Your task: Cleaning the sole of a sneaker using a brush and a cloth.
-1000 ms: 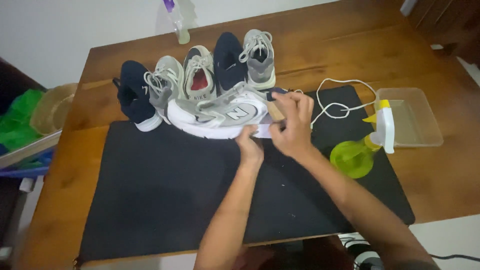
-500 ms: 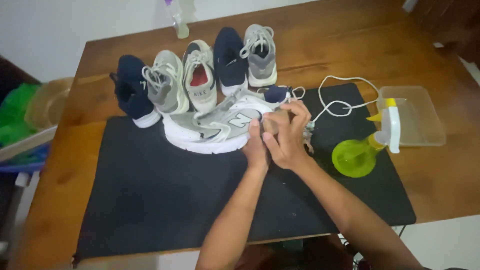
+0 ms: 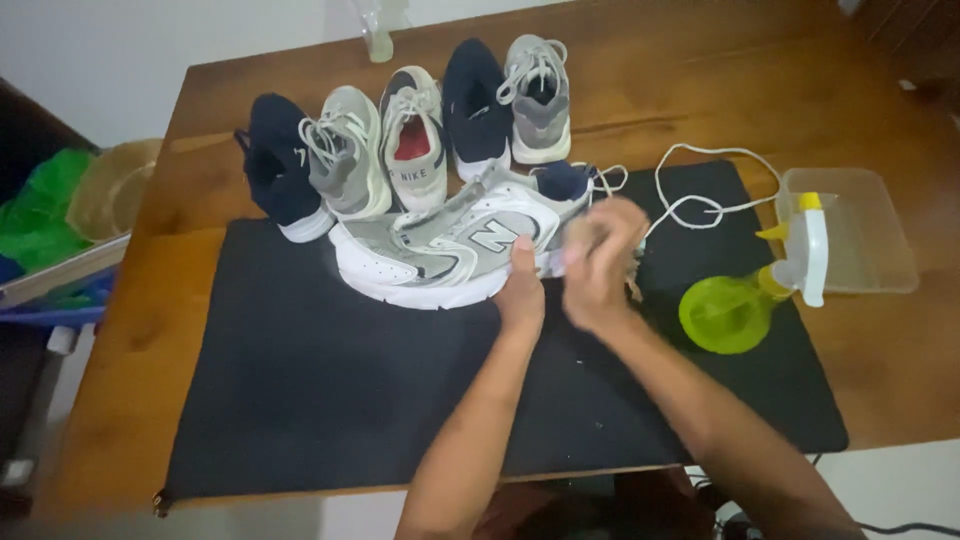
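While my left hand [image 3: 522,292] presses against the heel side of the grey and white sneaker [image 3: 455,240], its fingers lie flat on the sole edge, gripping nothing. My right hand [image 3: 600,262] is blurred at the heel; its fingers curl around something small and pale, though I cannot tell what. That sneaker lies on its side at the far edge of the black mat [image 3: 330,380] on the wooden surface [image 3: 700,90]. Four more shoes [image 3: 410,135] stand in a row behind it. A white lace [image 3: 700,205] trails toward a clear tray [image 3: 870,235], near a green spray bottle [image 3: 745,300].
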